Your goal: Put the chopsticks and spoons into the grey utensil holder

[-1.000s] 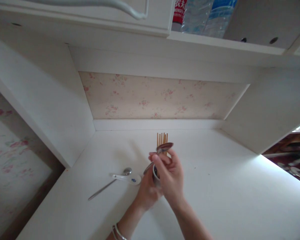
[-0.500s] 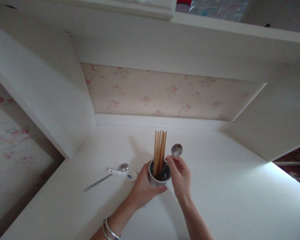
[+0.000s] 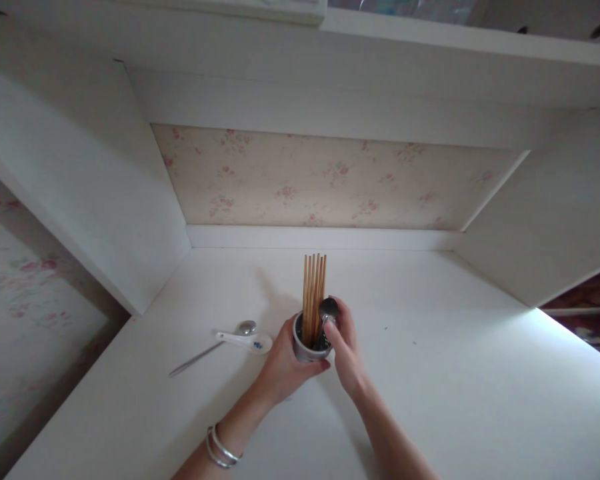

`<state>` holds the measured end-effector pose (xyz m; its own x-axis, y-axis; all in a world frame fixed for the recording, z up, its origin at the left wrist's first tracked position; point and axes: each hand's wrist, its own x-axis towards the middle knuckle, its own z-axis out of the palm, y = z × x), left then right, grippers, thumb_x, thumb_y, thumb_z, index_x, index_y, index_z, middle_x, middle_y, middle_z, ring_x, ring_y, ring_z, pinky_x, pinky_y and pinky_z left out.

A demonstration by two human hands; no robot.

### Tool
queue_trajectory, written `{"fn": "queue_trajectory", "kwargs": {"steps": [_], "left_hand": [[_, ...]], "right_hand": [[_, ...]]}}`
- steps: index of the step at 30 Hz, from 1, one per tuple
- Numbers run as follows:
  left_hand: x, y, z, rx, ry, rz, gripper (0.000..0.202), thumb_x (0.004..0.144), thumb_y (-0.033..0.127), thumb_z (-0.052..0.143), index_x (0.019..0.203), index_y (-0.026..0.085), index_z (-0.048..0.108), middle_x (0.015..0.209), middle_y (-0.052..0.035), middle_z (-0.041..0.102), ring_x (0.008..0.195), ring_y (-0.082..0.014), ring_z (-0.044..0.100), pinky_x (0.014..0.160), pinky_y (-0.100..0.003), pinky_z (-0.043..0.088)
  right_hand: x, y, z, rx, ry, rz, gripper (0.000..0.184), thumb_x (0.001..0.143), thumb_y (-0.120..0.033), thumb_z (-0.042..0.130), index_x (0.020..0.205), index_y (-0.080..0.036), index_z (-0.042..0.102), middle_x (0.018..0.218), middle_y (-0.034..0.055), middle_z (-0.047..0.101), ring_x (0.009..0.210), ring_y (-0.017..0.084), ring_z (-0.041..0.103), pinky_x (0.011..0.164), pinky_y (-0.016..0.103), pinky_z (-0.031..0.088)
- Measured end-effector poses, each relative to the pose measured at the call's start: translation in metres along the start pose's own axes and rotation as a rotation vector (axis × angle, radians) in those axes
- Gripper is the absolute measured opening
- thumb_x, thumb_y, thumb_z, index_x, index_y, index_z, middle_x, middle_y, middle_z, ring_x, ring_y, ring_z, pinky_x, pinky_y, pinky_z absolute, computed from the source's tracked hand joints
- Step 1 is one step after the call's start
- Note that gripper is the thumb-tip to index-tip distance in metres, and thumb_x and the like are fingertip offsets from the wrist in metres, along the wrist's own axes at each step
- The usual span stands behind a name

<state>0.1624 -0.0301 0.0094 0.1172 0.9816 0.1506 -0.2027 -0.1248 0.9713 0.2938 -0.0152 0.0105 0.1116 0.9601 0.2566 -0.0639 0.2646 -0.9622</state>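
While the left hand (image 3: 283, 360) wraps the metal holder (image 3: 303, 351), the right hand (image 3: 345, 345) pinches the spoon (image 3: 329, 309) standing inside it.

Counter (image 3: 455, 387) white. Back wall (image 3: 320, 177) cream with pink flower pattern. Chopsticks (image 3: 313, 293) light brown. Holder (image 3: 305, 350) silver. Ceramic spoon (image 3: 245, 341) white with blue mark. Bracelets (image 3: 221, 448) silver.

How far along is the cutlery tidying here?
Done: chopsticks stand in the holder, gripped by the left hand. In hand: the right hand holds a spoon, bowl up, at the holder's rim. Left: a long spoon and a white spoon lie on the table.
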Motion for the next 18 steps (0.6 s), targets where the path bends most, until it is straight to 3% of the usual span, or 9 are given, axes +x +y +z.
{"fn": "queue_trajectory", "kwargs": {"steps": [3, 5, 10, 14, 16, 18], "left_hand": [[0.000, 0.004, 0.001, 0.124, 0.005, 0.032, 0.074, 0.057, 0.019, 0.082, 0.125, 0.019, 0.053, 0.120, -0.0097, 0.062, 0.111, -0.0285, 0.057, 0.098, -0.043, 0.044], [0.000, 0.006, -0.001, 0.234, 0.014, 0.070, 0.073, 0.059, 0.020, 0.081, 0.126, 0.020, 0.052, 0.120, -0.0089, 0.061, 0.112, -0.0279, 0.057, 0.098, -0.043, 0.044], [-0.017, 0.009, -0.016, 0.456, -0.003, 0.134, 0.072, 0.065, 0.025, 0.079, 0.131, 0.026, 0.050, 0.127, -0.0091, 0.057, 0.119, -0.0283, 0.053, 0.101, -0.044, 0.044], [-0.042, 0.011, -0.058, 0.742, 0.072, 0.097, 0.027, 0.085, 0.034, 0.058, 0.111, 0.025, 0.062, 0.112, -0.0063, 0.064, 0.099, -0.0210, 0.063, 0.089, -0.037, 0.051], [-0.049, 0.013, -0.089, 0.927, 0.190, 0.084, 0.024, 0.088, 0.038, 0.051, 0.104, 0.023, 0.063, 0.103, -0.0057, 0.066, 0.086, -0.0198, 0.064, 0.081, -0.035, 0.052], [-0.051, 0.014, -0.122, 1.098, 0.272, 0.082, 0.026, 0.089, 0.038, 0.049, 0.103, 0.020, 0.061, 0.102, -0.0064, 0.065, 0.088, -0.0214, 0.062, 0.083, -0.037, 0.051]], "right_hand": [[-0.004, 0.004, 0.004, 0.091, -0.162, 0.029, 0.077, 0.073, -0.043, 0.074, 0.138, -0.025, 0.036, 0.134, 0.0081, 0.053, 0.122, 0.027, 0.051, 0.102, 0.039, 0.041], [-0.005, 0.005, 0.005, 0.116, -0.200, 0.056, 0.084, 0.068, -0.041, 0.079, 0.138, -0.025, 0.035, 0.129, 0.0078, 0.056, 0.117, 0.027, 0.054, 0.099, 0.040, 0.044], [-0.003, 0.005, 0.002, 0.123, -0.221, 0.072, 0.062, 0.067, -0.039, 0.080, 0.119, -0.023, 0.051, 0.103, 0.0048, 0.066, 0.095, 0.026, 0.062, 0.083, 0.038, 0.050], [-0.002, 0.004, 0.001, 0.102, -0.202, 0.081, 0.064, 0.066, -0.040, 0.080, 0.121, -0.024, 0.051, 0.107, 0.0054, 0.067, 0.098, 0.026, 0.061, 0.087, 0.039, 0.048], [-0.002, 0.003, 0.001, 0.094, -0.202, 0.093, 0.067, 0.065, -0.041, 0.081, 0.122, -0.023, 0.050, 0.109, 0.0062, 0.067, 0.101, 0.028, 0.061, 0.090, 0.042, 0.047], [-0.002, 0.001, 0.001, 0.087, -0.201, 0.101, 0.069, 0.065, -0.042, 0.081, 0.123, -0.023, 0.050, 0.111, 0.0068, 0.067, 0.103, 0.029, 0.061, 0.093, 0.045, 0.046]]}}
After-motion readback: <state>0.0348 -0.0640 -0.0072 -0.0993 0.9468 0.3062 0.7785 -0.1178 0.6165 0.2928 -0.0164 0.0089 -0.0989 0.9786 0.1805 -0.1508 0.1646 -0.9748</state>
